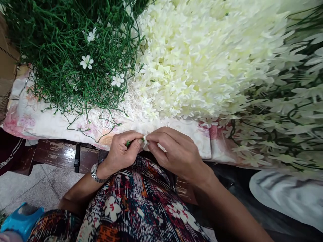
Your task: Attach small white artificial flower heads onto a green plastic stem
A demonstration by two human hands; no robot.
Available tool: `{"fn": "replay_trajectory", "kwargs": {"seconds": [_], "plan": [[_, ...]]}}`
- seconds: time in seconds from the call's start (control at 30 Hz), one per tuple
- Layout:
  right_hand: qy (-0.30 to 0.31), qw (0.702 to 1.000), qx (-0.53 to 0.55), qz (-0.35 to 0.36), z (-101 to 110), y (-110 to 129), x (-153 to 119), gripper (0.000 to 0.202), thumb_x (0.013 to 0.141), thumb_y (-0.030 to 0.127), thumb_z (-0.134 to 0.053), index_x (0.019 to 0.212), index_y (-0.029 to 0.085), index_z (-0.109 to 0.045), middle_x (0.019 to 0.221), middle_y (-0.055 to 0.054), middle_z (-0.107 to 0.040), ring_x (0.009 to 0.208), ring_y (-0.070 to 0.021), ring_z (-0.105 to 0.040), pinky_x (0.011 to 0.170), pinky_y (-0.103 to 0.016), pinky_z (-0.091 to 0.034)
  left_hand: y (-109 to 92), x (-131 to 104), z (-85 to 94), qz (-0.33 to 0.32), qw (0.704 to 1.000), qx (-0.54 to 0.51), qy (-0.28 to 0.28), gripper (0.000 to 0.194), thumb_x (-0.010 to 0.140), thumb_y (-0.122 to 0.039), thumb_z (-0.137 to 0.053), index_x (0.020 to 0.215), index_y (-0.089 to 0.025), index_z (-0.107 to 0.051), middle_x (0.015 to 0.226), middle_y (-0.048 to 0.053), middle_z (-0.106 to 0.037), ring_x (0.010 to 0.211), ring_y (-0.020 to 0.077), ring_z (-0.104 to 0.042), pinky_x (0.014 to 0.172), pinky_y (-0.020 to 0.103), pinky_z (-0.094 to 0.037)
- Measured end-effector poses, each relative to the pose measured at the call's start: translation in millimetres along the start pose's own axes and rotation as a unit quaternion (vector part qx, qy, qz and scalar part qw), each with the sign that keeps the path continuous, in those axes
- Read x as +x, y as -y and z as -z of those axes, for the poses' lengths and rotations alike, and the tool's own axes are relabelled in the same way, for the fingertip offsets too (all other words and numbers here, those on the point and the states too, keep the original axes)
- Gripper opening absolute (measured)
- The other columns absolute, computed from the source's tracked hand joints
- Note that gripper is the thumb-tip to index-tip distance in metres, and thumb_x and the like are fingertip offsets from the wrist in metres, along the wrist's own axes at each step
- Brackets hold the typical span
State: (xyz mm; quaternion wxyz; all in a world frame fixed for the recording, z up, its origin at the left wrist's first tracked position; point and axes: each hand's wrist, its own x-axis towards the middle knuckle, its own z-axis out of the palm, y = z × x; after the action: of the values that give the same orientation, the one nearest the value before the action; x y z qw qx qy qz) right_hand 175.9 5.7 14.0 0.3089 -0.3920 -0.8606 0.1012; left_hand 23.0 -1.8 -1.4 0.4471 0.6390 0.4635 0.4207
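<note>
My left hand (125,148), with a metal watch at the wrist, pinches a green stem (128,143) between thumb and forefinger at the table's front edge. Just right of it, the fingertips of my right hand (174,151) are pressed together at the stem's tip, on a small white piece (144,143) that is mostly hidden. The two hands' fingertips nearly meet. Beyond my left hand lies a heap of green artificial stems (75,43) with a few white flowers on it. A large pile of loose cream-white petals (196,60) spreads beyond my right hand.
A floral cloth (55,122) covers the table. Finished-looking white flowers on green stems (285,127) lie at the right. A cardboard box (6,67) stands at the far left. Below are a wooden bench (58,154), a blue plastic object (21,222) and a white rounded object (287,195).
</note>
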Motion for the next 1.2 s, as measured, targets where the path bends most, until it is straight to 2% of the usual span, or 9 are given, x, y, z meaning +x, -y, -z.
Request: {"fn": "replay_trajectory", "kwargs": {"seconds": [0.13,0.3,0.43,0.53,0.63,0.83,0.97,1.07,1.2], "plan": [[-0.041,0.998,0.035,-0.043,-0.8,2.2,-7.3,0.012,0.071,0.006,-0.051,0.079,0.015,-0.051,0.066,-0.003,-0.055,0.064,-0.0099,-0.052,0.058,-0.022,-0.045,-2.4,-3.3,1.0,0.037,0.999,-0.039,0.0,0.021,0.078,-0.019,-0.045,0.095,-0.013,-0.056,0.078,0.004,-0.057,0.067,0.0099,-0.052,0.06,0.021,-0.044],[-0.024,0.998,0.051,-0.042,12.6,7.2,-19.8,0.02,0.069,0.007,-0.055,0.087,0.015,-0.053,0.074,-0.004,-0.057,0.069,-0.0108,-0.053,0.062,-0.024,-0.046,-7.7,-2.6,0.2,0.027,0.999,0.039,-0.01,0.023,0.081,-0.018,-0.04,0.098,-0.015,-0.055,0.077,0.004,-0.056,0.065,0.0093,-0.05,0.059,0.021,-0.043],[-0.062,0.992,0.094,-0.064,32.9,7.9,-14.9,0.02,0.069,0.008,-0.055,0.088,0.016,-0.054,0.074,-0.002,-0.057,0.067,-0.0091,-0.052,0.06,-0.021,-0.045,-14.3,0.6,-2.0,-0.01,0.994,0.087,0.061,0.04,0.078,-0.012,-0.039,0.118,-0.016,-0.041,0.062,-0.002,-0.052,0.053,0.0081,-0.044,0.055,0.021,-0.042],[-0.01,0.994,0.1,-0.039,37.4,8.8,-3.9,0.015,0.071,0.012,-0.055,0.086,0.014,-0.055,0.079,-0.005,-0.056,0.072,-0.0107,-0.052,0.065,-0.023,-0.045,-18.8,2.1,-4.6,-0.005,0.986,0.108,0.128,0.06,0.072,-0.008,-0.04,0.129,-0.016,-0.022,0.06,-0.003,-0.053,0.051,0.0096,-0.045,0.054,0.023,-0.043],[0.053,0.992,0.111,-0.009,31.3,8.8,1.8,0.009,0.075,0.015,-0.05,0.081,0.014,-0.056,0.078,-0.006,-0.056,0.074,-0.0124,-0.051,0.066,-0.027,-0.044,-21.0,1.4,-6.7,0.0,0.98,0.12,0.157,0.068,0.065,-0.005,-0.039,0.129,-0.016,-0.02,0.075,0.002,-0.06,0.062,0.0129,-0.053,0.061,0.027,-0.047],[0.022,0.987,0.148,-0.061,20.7,6.5,-7.9,0.007,0.074,0.012,-0.048,0.077,0.012,-0.054,0.072,-0.005,-0.054,0.068,-0.0106,-0.049,0.062,-0.025,-0.043,-21.9,-7.4,-9.1,-0.048,0.981,0.151,0.116,0.042,0.071,-0.006,-0.042,0.112,-0.015,-0.041,0.099,0.009,-0.058,0.085,0.0154,-0.056,0.073,0.028,-0.046],[-0.007,0.988,0.121,-0.092,19.3,10.5,-12.2,0.005,0.074,0.01,-0.049,0.075,0.011,-0.054,0.067,-0.004,-0.052,0.064,-0.0098,-0.048,0.057,-0.023,-0.041,-18.3,-13.4,-9.7,-0.076,0.982,0.161,0.057,0.024,0.076,-0.007,-0.042,0.097,-0.014,-0.049,0.08,0.005,-0.058,0.074,0.0132,-0.053,0.067,0.026,-0.044],[0.011,0.988,0.12,-0.102,18.8,10.7,-10.6,0.005,0.075,0.014,-0.048,0.074,0.012,-0.053,0.065,-0.003,-0.051,0.061,-0.0092,-0.046,0.056,-0.022,-0.041,-13.0,-14.2,-9.0,-0.094,0.984,0.149,0.036,0.019,0.077,-0.006,-0.04,0.088,-0.015,-0.053,0.069,0.003,-0.054,0.065,0.0118,-0.049,0.06,0.025,-0.041],[0.015,0.993,0.055,-0.104,17.9,-4.4,-0.4,0.01,0.078,0.018,-0.046,0.074,0.013,-0.054,0.066,-0.002,-0.052,0.06,-0.0081,-0.047,0.054,-0.02,-0.038,-8.2,-11.8,-4.2,-0.04,0.996,0.078,0.016,0.014,0.08,-0.009,-0.041,0.082,-0.015,-0.054,0.063,0.0,-0.05,0.058,0.0088,-0.047,0.054,0.021,-0.037]]}}
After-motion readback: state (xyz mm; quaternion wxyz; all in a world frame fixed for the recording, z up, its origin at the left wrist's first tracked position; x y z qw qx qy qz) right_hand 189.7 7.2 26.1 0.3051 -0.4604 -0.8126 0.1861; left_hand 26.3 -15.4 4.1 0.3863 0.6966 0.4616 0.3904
